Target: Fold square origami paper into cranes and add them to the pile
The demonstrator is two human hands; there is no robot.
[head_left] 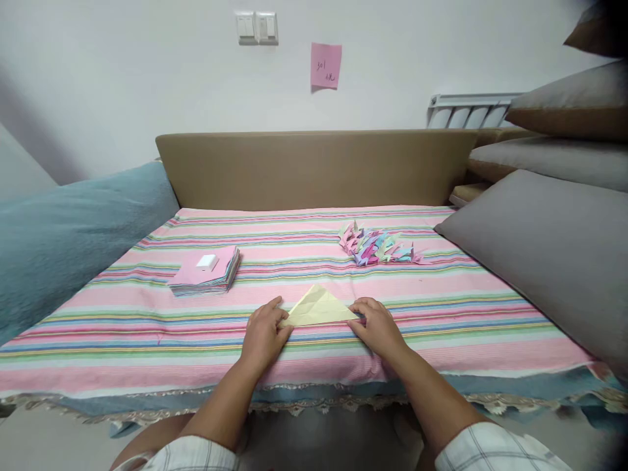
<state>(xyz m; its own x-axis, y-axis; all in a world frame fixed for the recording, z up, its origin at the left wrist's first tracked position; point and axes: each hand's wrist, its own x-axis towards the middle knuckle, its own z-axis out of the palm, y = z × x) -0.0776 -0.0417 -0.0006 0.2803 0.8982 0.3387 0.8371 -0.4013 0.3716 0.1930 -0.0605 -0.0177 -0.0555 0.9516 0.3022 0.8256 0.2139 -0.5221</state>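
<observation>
A pale yellow sheet of paper (321, 309), folded into a triangle with its peak pointing away from me, lies on the striped cloth. Crease lines cross its face. My left hand (265, 332) pinches its left corner between thumb and fingers. At the opposite corner, my right hand (377, 324) grips the paper in the same way. Beyond my right hand sits a heap of small folded paper cranes (375, 245) in pink, purple, blue and green. To the far left of my left hand is a stack of coloured paper (203, 271) with a small white block (207, 262) on top.
The striped cloth (122, 327) covers a sofa seat with a brown backrest (314, 170). A blue-covered armrest (88, 229) bounds the left side. Grey cushions (540, 255) pile up at the right. A pink note (326, 66) and switches (257, 28) are on the wall.
</observation>
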